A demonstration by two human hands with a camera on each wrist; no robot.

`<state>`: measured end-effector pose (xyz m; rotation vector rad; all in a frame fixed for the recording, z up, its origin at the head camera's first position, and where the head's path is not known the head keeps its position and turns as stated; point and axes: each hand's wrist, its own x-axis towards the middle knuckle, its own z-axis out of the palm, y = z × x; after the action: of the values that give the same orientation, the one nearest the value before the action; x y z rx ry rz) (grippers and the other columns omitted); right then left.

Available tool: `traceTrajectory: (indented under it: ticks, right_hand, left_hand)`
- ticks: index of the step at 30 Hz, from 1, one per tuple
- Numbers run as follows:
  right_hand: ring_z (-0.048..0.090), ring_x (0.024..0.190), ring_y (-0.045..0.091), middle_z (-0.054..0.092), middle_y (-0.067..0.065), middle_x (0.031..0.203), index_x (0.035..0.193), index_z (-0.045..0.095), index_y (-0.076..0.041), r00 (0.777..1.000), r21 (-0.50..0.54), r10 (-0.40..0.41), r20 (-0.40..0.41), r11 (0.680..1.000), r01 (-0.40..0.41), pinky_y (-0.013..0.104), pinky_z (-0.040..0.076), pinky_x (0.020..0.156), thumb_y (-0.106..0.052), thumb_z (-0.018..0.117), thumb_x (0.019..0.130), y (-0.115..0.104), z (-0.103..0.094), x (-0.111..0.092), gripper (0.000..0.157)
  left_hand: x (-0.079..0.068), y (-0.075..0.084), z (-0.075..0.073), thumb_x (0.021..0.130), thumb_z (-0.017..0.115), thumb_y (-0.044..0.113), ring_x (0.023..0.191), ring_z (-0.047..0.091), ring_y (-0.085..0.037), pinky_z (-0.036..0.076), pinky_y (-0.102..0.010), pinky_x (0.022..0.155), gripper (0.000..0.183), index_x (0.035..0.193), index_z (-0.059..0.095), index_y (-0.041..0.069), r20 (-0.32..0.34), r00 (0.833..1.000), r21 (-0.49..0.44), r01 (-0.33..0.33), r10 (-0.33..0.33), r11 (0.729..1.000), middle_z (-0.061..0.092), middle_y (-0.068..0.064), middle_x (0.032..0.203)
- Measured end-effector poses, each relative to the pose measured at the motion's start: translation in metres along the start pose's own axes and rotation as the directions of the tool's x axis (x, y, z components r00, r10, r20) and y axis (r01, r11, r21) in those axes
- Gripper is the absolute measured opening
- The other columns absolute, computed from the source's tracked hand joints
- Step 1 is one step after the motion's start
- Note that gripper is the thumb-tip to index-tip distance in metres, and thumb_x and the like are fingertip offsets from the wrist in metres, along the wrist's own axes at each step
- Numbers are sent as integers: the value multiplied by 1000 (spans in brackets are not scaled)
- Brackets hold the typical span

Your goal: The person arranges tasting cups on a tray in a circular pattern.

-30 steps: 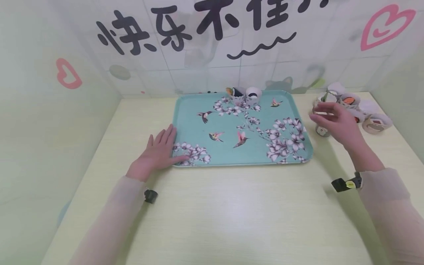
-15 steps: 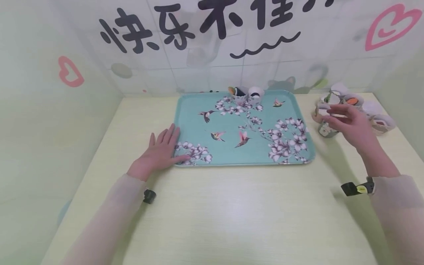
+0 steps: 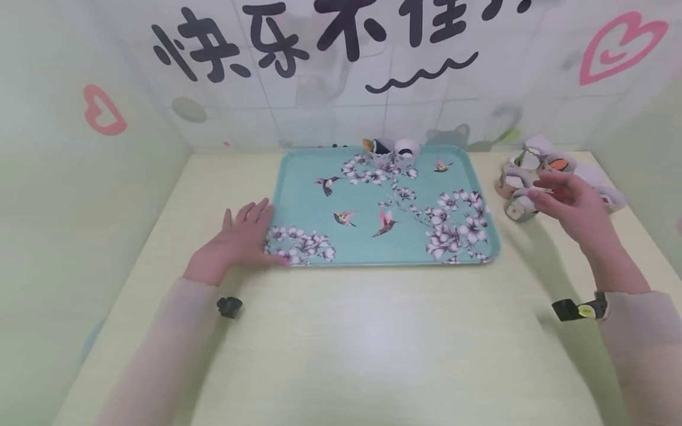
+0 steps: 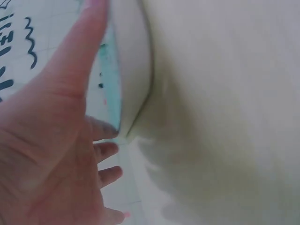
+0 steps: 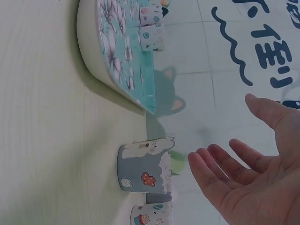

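Paper cups (image 3: 519, 209) right of the hummingbird tray (image 3: 301, 198) seem undone; two cups (image 3: 406, 157) on its back part seem done. Right hand (image 3: 578, 207) has a wide, empty grip; left hand (image 3: 230, 245), fingers straight, touches the tray's left edge.

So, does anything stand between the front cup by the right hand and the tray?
Nothing visible stands between the front cup and the tray: only bare tabletop, then the tray's raised rim. The right hand hovers above and to the cup's right; another cup stands behind.

Head view: right hand (image 3: 581, 208) partly hides some cups (image 3: 613, 198) — lettering (image 3: 351, 44) cut off above, 2 sleeves (image 3: 144, 355) below.
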<state>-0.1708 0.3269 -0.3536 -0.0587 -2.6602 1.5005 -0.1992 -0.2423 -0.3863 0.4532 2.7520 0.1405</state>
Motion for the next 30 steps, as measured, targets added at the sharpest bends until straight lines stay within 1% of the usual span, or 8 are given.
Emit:
traceTrajectory:
  ticks: [4, 8, 11, 13, 19, 22, 26, 30]
  right_hand:
    - [56, 95, -15, 57, -31, 108, 119, 53, -36, 1000, 44, 3, 0, 999, -3, -1, 49, 75, -17, 63, 98, -2, 1, 0, 30]
    - [57, 94, -14, 58, -28, 109, 119, 55, -33, 1000, 96, 10, 9, 995, -11, 1, 51, 75, -15, 63, 98, -1, 2, 0, 29]
    - [59, 94, -13, 59, -23, 111, 120, 57, -28, 1000, 186, 15, 22, 982, -18, 2, 53, 75, -11, 63, 97, 0, 1, 0, 29]
    - [60, 94, -13, 60, -22, 111, 119, 58, -27, 1000, 225, 17, 25, 974, -22, 3, 53, 75, -9, 63, 97, 1, 1, 0, 29]
    - [61, 92, -15, 61, -26, 108, 117, 57, -30, 999, 204, 30, 22, 978, -34, 3, 53, 74, -10, 63, 97, 3, -3, -2, 29]
    - [63, 90, -14, 62, -24, 108, 116, 57, -29, 999, 229, 35, 23, 973, -39, 4, 54, 74, -9, 63, 97, 3, -3, -3, 28]
    - [63, 90, -15, 61, -24, 108, 116, 57, -29, 998, 231, 49, 25, 971, -54, 4, 54, 73, -10, 63, 97, 3, -4, -4, 28]
    - [62, 91, -16, 59, -24, 109, 116, 56, -30, 998, 204, 65, 26, 977, -69, 3, 54, 74, -13, 64, 97, 3, -3, -3, 27]
  left_hand:
    - [-6, -4, -12, 68, 76, 72, 150, 8, -53, 2, -81, 113, 130, 158, 14, 0, 18, 999, 14, -27, 27, 1000, 7, -24, 166]
    - [-7, -8, -17, 69, 80, 65, 150, 13, -50, 15, -68, 121, 129, 156, 17, -6, 20, 997, -44, -76, 77, 996, 12, -27, 165]
    - [-6, -11, -16, 67, 82, 64, 152, 15, -46, 22, -58, 124, 132, 155, 17, -8, 18, 995, -86, -92, 93, 992, 12, -27, 165]
    - [-4, -13, -14, 66, 83, 64, 152, 14, -44, 22, -57, 124, 133, 156, 16, -7, 16, 996, -91, -88, 89, 992, 12, -25, 165]
    - [0, -15, -8, 65, 82, 65, 153, 15, -43, 21, -55, 125, 134, 155, 16, -8, -8, 994, -64, -111, 111, 992, 11, -23, 166]
    - [0, -13, -8, 65, 82, 65, 153, 15, -43, 21, -55, 125, 133, 155, 17, -8, -11, 993, -50, -116, 116, 992, 11, -23, 167]
    - [0, -10, -9, 68, 81, 62, 154, 13, -41, 20, -54, 126, 133, 158, 9, -3, 12, 995, -74, -100, 102, 992, 8, -21, 167]
    - [0, -8, -11, 68, 81, 63, 155, 12, -40, 20, -54, 126, 135, 159, 3, 0, 37, 996, -54, -79, 81, 995, 7, -20, 168]
